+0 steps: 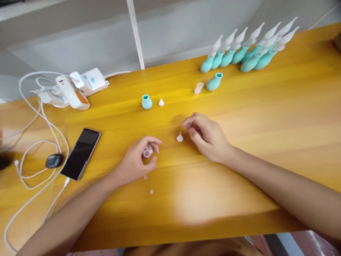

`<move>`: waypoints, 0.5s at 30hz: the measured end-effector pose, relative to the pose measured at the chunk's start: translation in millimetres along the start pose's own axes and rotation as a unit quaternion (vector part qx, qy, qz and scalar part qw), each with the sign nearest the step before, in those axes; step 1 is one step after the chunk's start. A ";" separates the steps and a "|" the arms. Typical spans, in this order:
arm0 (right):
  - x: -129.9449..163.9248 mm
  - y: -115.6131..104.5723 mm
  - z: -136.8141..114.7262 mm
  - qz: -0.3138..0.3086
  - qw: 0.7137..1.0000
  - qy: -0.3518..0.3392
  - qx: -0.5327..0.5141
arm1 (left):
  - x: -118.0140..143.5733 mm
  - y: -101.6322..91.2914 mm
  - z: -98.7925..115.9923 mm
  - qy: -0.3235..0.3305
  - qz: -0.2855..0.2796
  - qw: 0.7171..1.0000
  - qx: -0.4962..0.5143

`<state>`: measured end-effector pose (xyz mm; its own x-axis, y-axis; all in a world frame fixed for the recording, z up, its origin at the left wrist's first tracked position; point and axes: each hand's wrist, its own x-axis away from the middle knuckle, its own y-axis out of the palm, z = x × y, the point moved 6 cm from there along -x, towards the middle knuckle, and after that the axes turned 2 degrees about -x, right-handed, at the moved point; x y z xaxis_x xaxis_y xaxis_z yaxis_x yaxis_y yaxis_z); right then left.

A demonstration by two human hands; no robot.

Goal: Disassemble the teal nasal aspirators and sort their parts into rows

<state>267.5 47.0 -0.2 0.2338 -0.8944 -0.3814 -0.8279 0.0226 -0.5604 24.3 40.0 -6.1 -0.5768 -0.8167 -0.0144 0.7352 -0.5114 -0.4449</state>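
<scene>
Pinching a small clear silicone cap [147, 152] between thumb and forefinger, the left hand [136, 162] rests its heel on the yellow wooden table [245, 185], likely to steady such a tiny part. The cap's open mouth seems to face up and right, toward the other hand, though blur makes this uncertain. The right hand [208, 136] lies just right of it, fingers curled loosely around nothing, fingertips just beside a white cone nozzle [179, 137] that sits on the table, its tip pointing far and its long axis roughly upright. Two tiny clear rings [148, 184] lie near the left wrist. Farther off stand a teal bulb [146, 102] with its mouth up, another small nozzle [161, 102], and a row of finished teal aspirators [246, 52] at the far right. A smartphone [81, 152] and white cables [34, 162] lie at the left.
</scene>
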 end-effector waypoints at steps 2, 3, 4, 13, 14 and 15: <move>-3.0 -2.4 6.2 -0.033 0.998 -0.019 0.042 | 1.4 -0.6 -1.0 0.011 -0.019 0.999 0.036; -3.5 -1.7 8.4 -0.061 0.996 -0.027 0.055 | 2.0 -1.0 -1.9 0.014 -0.028 0.998 0.057; -3.5 -0.1 9.7 -0.089 0.993 -0.034 0.069 | 2.6 -1.3 -2.9 0.016 -0.037 0.996 0.078; 0.8 13.8 0.4 -0.135 0.978 -0.101 0.127 | 1.3 -0.4 -10.4 -0.008 0.002 0.994 0.108; 0.9 14.4 0.4 -0.132 0.978 -0.101 0.124 | -0.2 -0.5 -9.4 0.001 0.010 0.994 0.111; 1.1 14.9 0.3 -0.129 0.979 -0.100 0.119 | -1.6 -0.9 -8.5 0.009 0.018 0.994 0.112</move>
<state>255.6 46.5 -9.2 0.5350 -0.7787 -0.3277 -0.5909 -0.0677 -0.8039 21.5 44.1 -13.3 -0.5540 -0.8314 -0.0433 0.8148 -0.5307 -0.2334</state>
